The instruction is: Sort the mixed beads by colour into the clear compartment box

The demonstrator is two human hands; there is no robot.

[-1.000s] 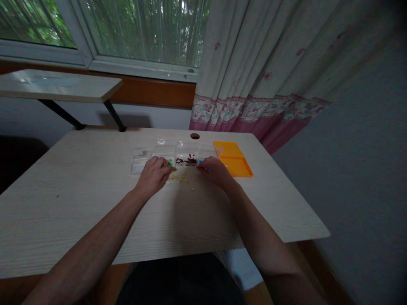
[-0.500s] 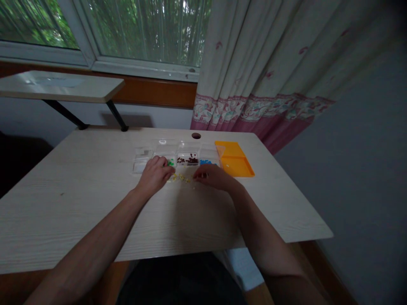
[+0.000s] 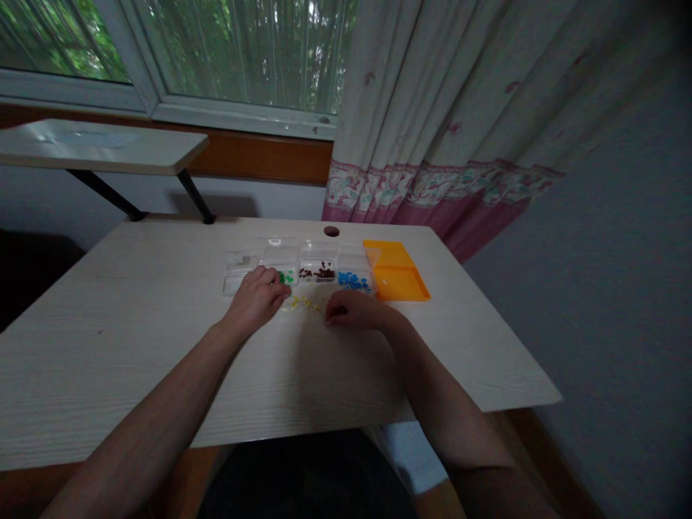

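A row of clear plastic trays stands across the middle of the pale wooden table. One holds green bits, one dark brown bits, one blue bits. Small yellow bits lie loose on the table in front of them. My left hand rests at the tray with the green bits, fingers curled at its front edge. My right hand lies on the table just right of the yellow bits, fingers pinched down at them; what they hold is too small to see.
An orange tray lies to the right of the clear trays. A round cable hole is at the table's far edge. A second small table stands at the back left under the window. Curtains hang at the right.
My right hand has drawn back from the blue-bit tray toward me and down to the loose yellow bits, uncovering the blue bits. My left hand has barely shifted.
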